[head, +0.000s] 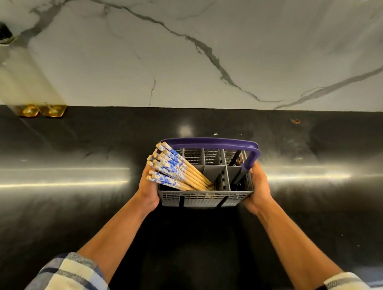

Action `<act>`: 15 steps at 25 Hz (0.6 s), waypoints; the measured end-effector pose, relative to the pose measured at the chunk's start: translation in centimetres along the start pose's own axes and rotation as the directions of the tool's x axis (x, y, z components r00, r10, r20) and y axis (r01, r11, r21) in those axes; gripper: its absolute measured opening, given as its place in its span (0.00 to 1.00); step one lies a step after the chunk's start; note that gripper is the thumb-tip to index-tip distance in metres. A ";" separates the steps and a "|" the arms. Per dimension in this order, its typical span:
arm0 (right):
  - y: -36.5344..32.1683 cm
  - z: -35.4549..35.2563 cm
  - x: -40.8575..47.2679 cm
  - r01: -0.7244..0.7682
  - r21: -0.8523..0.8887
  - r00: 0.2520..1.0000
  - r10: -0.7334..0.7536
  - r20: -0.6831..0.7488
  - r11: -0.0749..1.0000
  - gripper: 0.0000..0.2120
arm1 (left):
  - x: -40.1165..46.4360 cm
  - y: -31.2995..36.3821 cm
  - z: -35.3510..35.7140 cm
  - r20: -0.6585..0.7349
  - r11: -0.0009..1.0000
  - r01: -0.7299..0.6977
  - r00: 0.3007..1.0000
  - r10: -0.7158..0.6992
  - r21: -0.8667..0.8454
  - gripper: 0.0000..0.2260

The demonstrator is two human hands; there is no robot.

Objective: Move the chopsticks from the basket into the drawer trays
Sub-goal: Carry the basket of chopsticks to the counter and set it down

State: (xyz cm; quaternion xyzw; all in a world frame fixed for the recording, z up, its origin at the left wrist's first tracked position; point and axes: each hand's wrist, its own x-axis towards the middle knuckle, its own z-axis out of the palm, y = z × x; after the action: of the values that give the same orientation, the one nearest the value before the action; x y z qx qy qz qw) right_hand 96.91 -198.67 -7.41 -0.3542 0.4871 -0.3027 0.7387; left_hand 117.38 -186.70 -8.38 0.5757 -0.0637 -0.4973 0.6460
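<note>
Chopsticks [177, 171] leaned toward ten o'clock in a grey cutlery basket [205, 199], over a black counter [68, 204]. Left hand [148, 188] and right hand [258, 190] clasped its sides.

Tan chopsticks [179, 171] with blue-white floral tops, grey basket [205, 199] with purple handle [211, 142], black counter [70, 181].

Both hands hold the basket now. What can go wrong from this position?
1. The chopsticks lean far out over the left rim of the basket, beside the left hand; a tilt could spill them onto the black counter.
2. The right hand grips only the basket's end, so it may slip.
</note>
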 end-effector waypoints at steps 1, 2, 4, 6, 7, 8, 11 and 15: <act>-0.1 0.0 0.4 -0.007 -0.008 1.000 0.007 0.012 1.000 0.27 | 0.0 0.1 0.2 -0.004 1.000 0.003 1.000 -0.004 -0.013 0.19; -0.2 -0.1 0.8 -0.017 -0.017 1.000 0.017 0.019 1.000 0.28 | 0.2 0.0 0.2 -0.007 1.000 0.006 1.000 -0.006 -0.020 0.20; -0.3 -0.2 1.2 -0.021 -0.016 1.000 0.021 0.008 1.000 0.27 | 0.3 0.0 0.2 -0.013 1.000 0.005 1.000 -0.005 -0.011 0.20; -0.3 -0.2 1.2 -0.033 -0.020 0.999 0.033 0.014 0.999 0.27 | -0.2 0.2 0.6 -0.011 1.000 -0.005 1.000 0.005 0.002 0.20; -0.2 -0.1 1.2 -0.043 -0.029 0.999 0.044 0.019 0.999 0.28 | -0.6 0.3 0.8 -0.013 1.000 -0.009 1.000 0.010 0.006 0.19; -0.3 -0.1 1.1 -0.044 -0.035 0.999 0.044 0.016 0.998 0.29 | -1.0 0.5 0.9 -0.029 0.999 -0.033 0.999 0.033 0.011 0.18; -1.2 -0.7 0.4 0.112 -0.030 0.993 -0.113 -0.022 0.993 0.22 | -1.7 2.0 0.5 -0.116 0.975 -0.217 0.969 0.220 0.039 0.14; -3.1 -2.4 -2.7 0.536 -0.211 0.838 -0.545 0.015 0.817 0.26 | -4.8 5.0 -0.6 -0.054 0.750 -0.582 0.778 0.626 0.316 0.23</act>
State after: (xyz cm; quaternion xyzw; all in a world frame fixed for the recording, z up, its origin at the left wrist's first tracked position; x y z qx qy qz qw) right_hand 93.44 -198.84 -4.22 -0.5456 0.4123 -0.4554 0.5700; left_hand 118.21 -183.59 -2.20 0.6466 -0.2661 -0.2003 0.6863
